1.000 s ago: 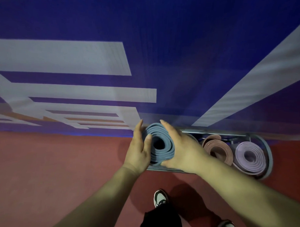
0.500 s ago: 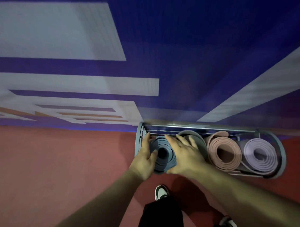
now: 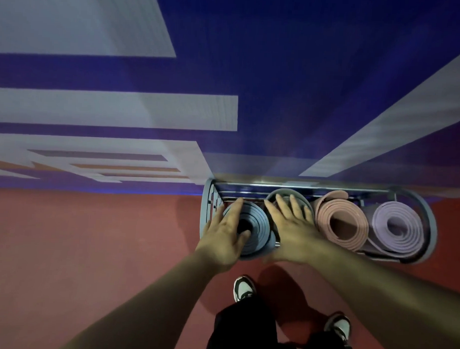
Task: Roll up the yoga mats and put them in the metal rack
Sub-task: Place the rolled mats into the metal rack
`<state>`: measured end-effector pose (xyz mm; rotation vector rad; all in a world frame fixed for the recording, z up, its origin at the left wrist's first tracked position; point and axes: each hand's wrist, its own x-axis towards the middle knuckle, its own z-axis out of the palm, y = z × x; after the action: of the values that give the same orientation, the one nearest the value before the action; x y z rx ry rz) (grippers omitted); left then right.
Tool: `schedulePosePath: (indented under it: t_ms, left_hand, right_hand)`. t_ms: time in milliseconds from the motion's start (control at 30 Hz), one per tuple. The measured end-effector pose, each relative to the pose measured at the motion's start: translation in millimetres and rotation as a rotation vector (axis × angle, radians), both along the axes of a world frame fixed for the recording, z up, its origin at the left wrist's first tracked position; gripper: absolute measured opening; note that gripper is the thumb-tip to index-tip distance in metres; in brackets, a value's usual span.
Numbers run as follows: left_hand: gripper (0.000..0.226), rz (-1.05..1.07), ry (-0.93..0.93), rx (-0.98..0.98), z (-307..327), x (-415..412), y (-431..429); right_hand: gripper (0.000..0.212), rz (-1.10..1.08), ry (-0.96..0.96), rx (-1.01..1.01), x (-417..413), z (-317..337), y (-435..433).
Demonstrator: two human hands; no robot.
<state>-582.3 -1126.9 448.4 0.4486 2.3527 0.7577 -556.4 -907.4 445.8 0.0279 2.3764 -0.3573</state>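
Down at the left end of the metal rack [image 3: 206, 212], the blue yoga mat [image 3: 259, 227] stands on end, spiral facing up. Left hand [image 3: 222, 238] lies over the roll's left edge. Its fingers [image 3: 234, 208] are straight and close together, reaching toward the wall [image 3: 279, 71], thumb by the dark core. Right hand [image 3: 293, 228] comes in flat on the roll's other side, fingers spread apart, tips over the grey mat [image 3: 288, 192] just behind (most of that roll is hidden under the hand). So the blue roll sits between the two hands, neither one curled round it.

Tight quarters along the rack: blue hard by the curved left end, then grey, then the pink mat [image 3: 339, 222] and the purple mat [image 3: 394, 227], each touching its neighbour, purple filling the rounded right end. Back rail sits against the wall. Whether blue rests on the rack's bottom I cannot tell. Red floor [image 3: 90, 247] lies open to the left and in front, with the person's shoes [image 3: 243, 288] near the front rail.
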Motion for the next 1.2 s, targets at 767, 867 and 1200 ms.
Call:
schedulePosePath:
  t_ms: [767,867,1200]
  left_hand:
    - [0.081,-0.02,0.27,-0.476,-61.3,-3.5,44.6]
    - [0.084,-0.042,0.28,-0.457,-57.9,2.0,36.6]
    - [0.076,-0.062,0.276,-0.516,-55.4,28.7,38.8]
  right_hand:
    - [0.141,-0.044,0.148,-0.011,16.3,-40.0,35.4]
    - [0.134,-0.024,0.15,-0.033,15.7,-34.4,36.4]
    - [0.114,0.033,0.198,0.006,38.4,-25.4,49.8]
